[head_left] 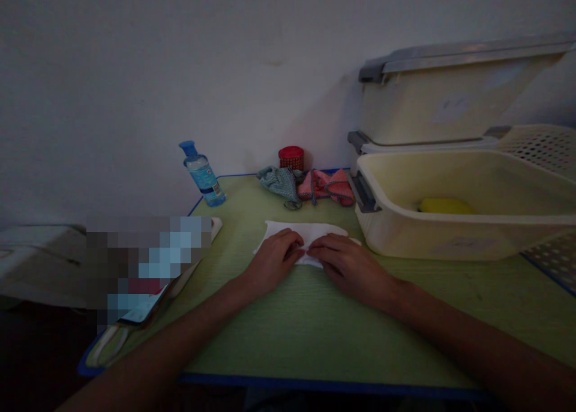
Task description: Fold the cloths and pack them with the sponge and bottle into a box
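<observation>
A thin white sheet [310, 229], paper or tissue by its look, lies on the green tabletop in front of me. From its left side my left hand [275, 261] grips the near part, thumb and fingers closed together. My right hand [348, 265] is closed on the same sheet from the right, its fingertips pressed in close to the left hand's. Both hands cover much of the near edge, so the exact pinch is partly hidden. The sheet's far edge shows beyond the knuckles and looks slightly wrinkled.
Right of the hands stands a cream bin [432, 238] with a yellow item [445, 206] inside; a lidded bin [432, 109] is behind it. Farther back are a grey-green cloth [279, 183], a pink cloth [326, 186] and a red-lidded container [291, 158]. A blue bottle [204, 177] stands left.
</observation>
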Demonstrator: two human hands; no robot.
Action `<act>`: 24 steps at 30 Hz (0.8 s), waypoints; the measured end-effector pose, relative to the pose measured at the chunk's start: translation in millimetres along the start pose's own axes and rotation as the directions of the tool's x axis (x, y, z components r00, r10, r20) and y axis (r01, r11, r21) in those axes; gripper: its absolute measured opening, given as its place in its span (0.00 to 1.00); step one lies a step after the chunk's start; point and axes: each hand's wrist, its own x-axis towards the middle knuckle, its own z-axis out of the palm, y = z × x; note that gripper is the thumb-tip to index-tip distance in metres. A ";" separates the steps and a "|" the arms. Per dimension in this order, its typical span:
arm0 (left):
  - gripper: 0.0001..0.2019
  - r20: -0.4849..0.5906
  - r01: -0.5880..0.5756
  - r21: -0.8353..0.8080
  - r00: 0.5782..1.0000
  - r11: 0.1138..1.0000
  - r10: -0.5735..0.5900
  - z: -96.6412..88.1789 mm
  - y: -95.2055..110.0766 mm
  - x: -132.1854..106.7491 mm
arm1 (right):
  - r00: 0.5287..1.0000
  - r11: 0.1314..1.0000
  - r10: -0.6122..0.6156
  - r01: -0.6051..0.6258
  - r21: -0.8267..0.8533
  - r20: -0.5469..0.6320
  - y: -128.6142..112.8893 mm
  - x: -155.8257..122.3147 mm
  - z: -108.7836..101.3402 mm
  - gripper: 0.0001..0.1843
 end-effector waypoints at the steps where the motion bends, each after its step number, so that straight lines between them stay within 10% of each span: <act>1: 0.04 -0.015 -0.009 0.006 1.000 1.000 0.009 0.2 -0.9 -0.3 | 1.000 1.000 0.001 -0.001 -0.012 0.018 -0.5 0.1 -0.7 0.16; 11: 0.21 -0.146 0.077 0.348 0.989 0.934 -0.028 1.7 -10.2 -7.3 | 0.996 1.000 0.030 -0.030 -0.004 0.080 -2.8 0.1 -4.8 0.16; 24: 0.18 -0.072 0.026 0.280 0.997 0.960 -0.006 -2.0 -20.3 -10.9 | 0.998 1.000 -0.001 0.002 -0.017 0.059 -0.7 -2.0 -4.1 0.16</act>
